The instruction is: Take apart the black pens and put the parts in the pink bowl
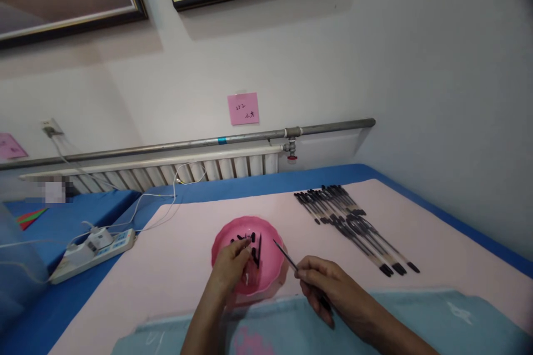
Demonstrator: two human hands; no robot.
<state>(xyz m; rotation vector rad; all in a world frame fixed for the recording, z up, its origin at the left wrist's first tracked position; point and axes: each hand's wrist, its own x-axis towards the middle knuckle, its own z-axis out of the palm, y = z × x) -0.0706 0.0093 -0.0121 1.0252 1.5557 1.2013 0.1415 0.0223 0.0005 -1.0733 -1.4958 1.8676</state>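
Pen [285,255] points toward eleven o'clock; steady it in your closed right hand [321,284]. Your left hand [232,260] bunches over the bowl [272,272], any hold unclear.

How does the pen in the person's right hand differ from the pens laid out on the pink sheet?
The held pen is gripped in the right hand, above the surface; the laid-out pens lie on the pink sheet. The held pen is by itself, while the laid-out pens are bunched closely together. The held pen shows a thin, bare tip; the laid-out pens end in thick black parts. Both are slender.
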